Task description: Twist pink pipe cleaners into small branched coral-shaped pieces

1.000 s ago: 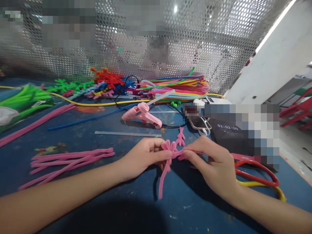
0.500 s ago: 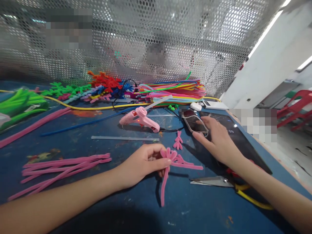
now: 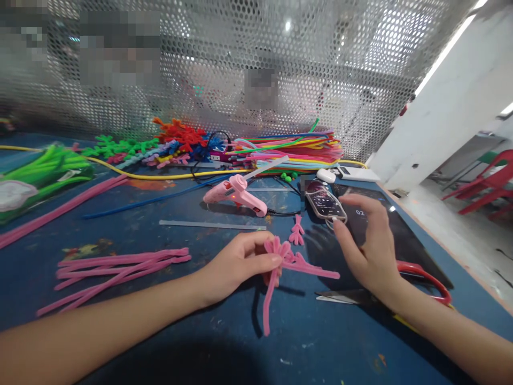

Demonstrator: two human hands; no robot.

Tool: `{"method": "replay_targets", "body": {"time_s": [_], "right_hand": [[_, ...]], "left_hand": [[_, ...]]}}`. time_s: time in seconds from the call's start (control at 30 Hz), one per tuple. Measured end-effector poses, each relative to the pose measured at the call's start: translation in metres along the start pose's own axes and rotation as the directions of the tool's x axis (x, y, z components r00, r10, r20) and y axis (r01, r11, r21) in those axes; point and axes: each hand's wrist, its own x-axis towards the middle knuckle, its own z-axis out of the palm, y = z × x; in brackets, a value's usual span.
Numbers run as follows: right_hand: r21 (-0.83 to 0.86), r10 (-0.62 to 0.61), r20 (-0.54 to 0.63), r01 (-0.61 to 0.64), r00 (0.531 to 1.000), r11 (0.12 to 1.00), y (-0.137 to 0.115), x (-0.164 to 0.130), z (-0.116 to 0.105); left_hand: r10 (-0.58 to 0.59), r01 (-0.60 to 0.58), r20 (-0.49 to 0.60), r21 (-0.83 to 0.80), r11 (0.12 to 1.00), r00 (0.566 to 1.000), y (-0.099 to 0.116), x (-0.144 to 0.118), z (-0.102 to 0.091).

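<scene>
1. L hand (image 3: 245, 262): pinching pink pipe-cleaner assy (image 3: 284, 249) btwn thumb & fingers, above bench (image 3: 200, 342); one stem hangs down, another extends R.
2. R hand (image 3: 371, 251): released, fingers parted, just beside phone (image 3: 326, 203); contact w/ it can't be told.
3. Scissors (image 3: 342, 297): on bench, partly hidden by R hand.
4. Glue gun (image 3: 236, 197): beyond L hand.

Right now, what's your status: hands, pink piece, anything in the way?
Left hand pinching looped pink piece, loose ends sticking out. Right hand open, empty, beside phone. Scissors partly hidden by right hand.
</scene>
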Motion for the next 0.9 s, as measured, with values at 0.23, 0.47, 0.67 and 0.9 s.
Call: {"method": "replay_targets", "body": {"time_s": [0.23,0.47,0.67,0.9], "right_hand": [[0.458,-0.331,0.346,0.149,0.878,0.876,-0.027,-0.014,-0.001],[0.412,-0.19,0.263,0.067,0.946,0.909,-0.02,-0.01,0.0],[0.384,-0.135,0.286,0.016,0.949,0.923,-0.019,-0.011,0.004],[0.389,-0.166,0.262,0.053,0.951,0.92,-0.022,-0.008,0.004]], "left_hand": [[-0.007,0.005,-0.031,-0.07,0.998,0.999,0.001,0.004,0.014],[-0.008,0.007,-0.005,-0.207,0.978,1.0,-0.006,0.023,0.029],[0.035,-0.059,-0.167,-0.138,0.989,0.985,-0.005,0.025,0.023],[0.014,-0.031,-0.176,-0.096,0.995,0.984,-0.004,0.024,0.021]]}}
